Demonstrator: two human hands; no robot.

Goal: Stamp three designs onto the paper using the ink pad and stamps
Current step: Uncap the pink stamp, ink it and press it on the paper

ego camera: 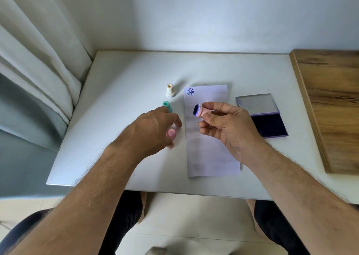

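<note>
A white paper (211,147) lies on the table with one blue round print (190,91) at its top left corner. My right hand (227,126) holds a pink stamp (202,111) sideways above the paper, its dark blue inked face turned left. The open ink pad (269,125) sits right of the paper with its lid (256,104) folded back. A white stamp (170,90) and a green stamp (167,106) stand left of the paper. My left hand (153,130) hovers there with fingers spread over a small pink round piece (171,133); I cannot tell whether it touches it.
The white table (120,103) ends at a wall behind and a curtain (35,60) on the left. A wooden board (334,103) lies along the right side. My knees show below the front edge.
</note>
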